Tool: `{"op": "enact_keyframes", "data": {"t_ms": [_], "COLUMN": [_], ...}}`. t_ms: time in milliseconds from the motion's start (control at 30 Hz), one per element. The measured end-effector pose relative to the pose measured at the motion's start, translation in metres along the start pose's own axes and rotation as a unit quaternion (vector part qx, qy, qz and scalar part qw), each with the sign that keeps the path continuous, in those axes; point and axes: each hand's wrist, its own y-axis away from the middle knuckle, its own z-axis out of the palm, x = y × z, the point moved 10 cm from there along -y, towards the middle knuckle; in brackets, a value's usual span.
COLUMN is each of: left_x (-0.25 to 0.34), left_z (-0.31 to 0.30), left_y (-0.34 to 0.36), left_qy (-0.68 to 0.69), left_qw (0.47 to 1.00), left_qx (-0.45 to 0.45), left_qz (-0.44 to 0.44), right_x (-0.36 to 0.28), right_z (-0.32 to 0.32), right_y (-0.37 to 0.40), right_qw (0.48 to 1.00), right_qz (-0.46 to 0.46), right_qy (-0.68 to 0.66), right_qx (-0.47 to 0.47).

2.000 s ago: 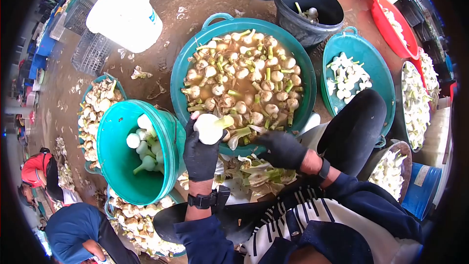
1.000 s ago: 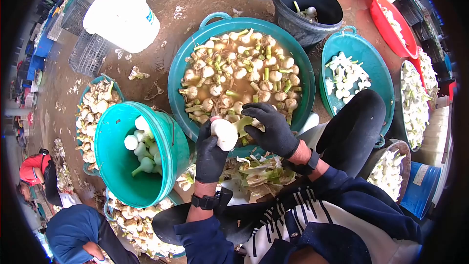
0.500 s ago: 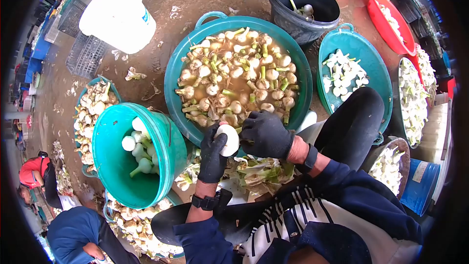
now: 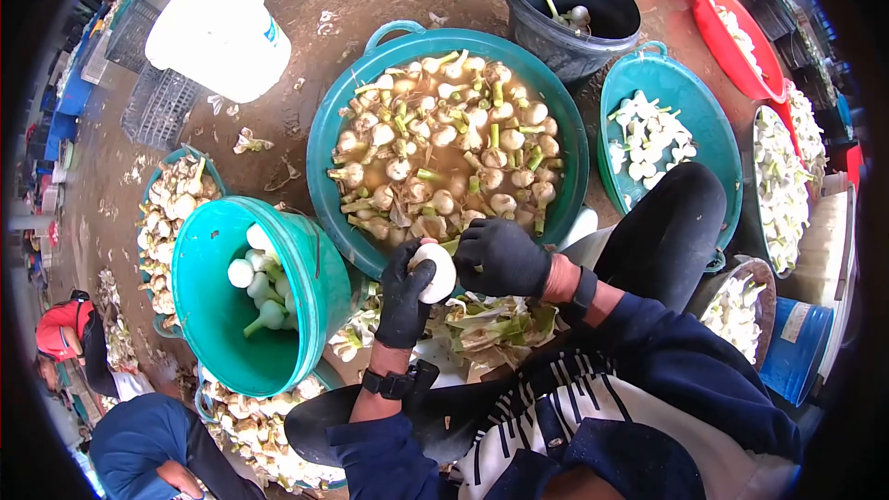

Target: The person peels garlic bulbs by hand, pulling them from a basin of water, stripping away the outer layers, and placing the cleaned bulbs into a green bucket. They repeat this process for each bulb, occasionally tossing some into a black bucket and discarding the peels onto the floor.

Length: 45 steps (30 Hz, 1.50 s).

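white bulb point(image 4: 439, 275) | gripped in left hand point(image 4: 402, 294) | right hand point(image 4: 505, 257) just beside

Left hand point(image 4: 405, 292), right hand point(image 4: 505, 257) gloved black. Bulb point(image 4: 437, 273) white. Tub point(image 4: 572, 130) teal, water point(image 4: 442, 162) brown. Bucket point(image 4: 208, 268) green. Pail point(image 4: 218, 32) white. Drum point(image 4: 796, 347) blue. Jacket point(image 4: 685, 347) navy, white, black-striped.

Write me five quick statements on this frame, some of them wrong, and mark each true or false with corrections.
1. The left hand holds a smooth white bulb. True.
2. The right hand wears no glove. False: it is gloved in black.
3. The large round tub is dry inside. False: brownish water surrounds the stemmed bulbs.
4. White bulbs lie inside the green bucket on the wearer's left. True.
5. The white bucket stands to the right of the large round tub. False: it is to the left.
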Motion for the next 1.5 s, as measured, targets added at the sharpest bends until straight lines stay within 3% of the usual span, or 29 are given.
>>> {"op": "enact_keyframes", "data": {"t_ms": [167,367,733,867,967,1067,1233,1333,1433,1500], "left_x": [-0.001,-0.021,-0.018,-0.020,-0.019,-0.013,-0.005,-0.008,-0.006,0.001], "left_z": [0.001,-0.001,0.008,0.010,0.012,0.017,0.018,0.016,0.018,0.025], "left_y": [0.000,0.000,0.004,0.003,0.004,0.005,0.002,-0.001,-0.007,-0.001], "left_qy": [0.031,0.048,0.032,0.041,0.011,0.041,0.123,0.090,-0.157,-0.185], "left_qw": [0.999,0.998,0.999,0.997,0.996,0.994,0.986,0.990,0.981,0.974], "left_qx": [0.006,0.011,-0.013,-0.056,-0.082,-0.092,-0.104,-0.106,-0.113,-0.130], "left_qz": [-0.031,-0.048,-0.032,-0.036,-0.036,-0.045,-0.031,-0.033,0.013,0.024], "right_x": [0.003,0.002,0.002,0.009,0.026,0.039,0.038,0.040,0.046,0.054], "right_z": [-0.009,0.007,0.005,0.008,0.021,0.020,0.010,0.014,0.021,0.027], "right_y": [0.003,0.004,0.012,0.016,0.023,0.028,0.027,0.031,0.034,0.035], "right_qw": [0.997,0.998,0.999,0.997,0.979,0.952,0.941,0.943,0.949,0.951], "right_qz": [0.018,0.028,0.034,0.044,0.130,0.195,0.164,0.187,0.210,0.218], "right_qy": [-0.080,-0.006,-0.021,-0.068,-0.132,-0.214,-0.297,-0.276,-0.233,-0.217], "right_qx": [-0.008,-0.053,-0.002,-0.005,-0.088,-0.094,-0.008,-0.005,-0.025,-0.038]}}
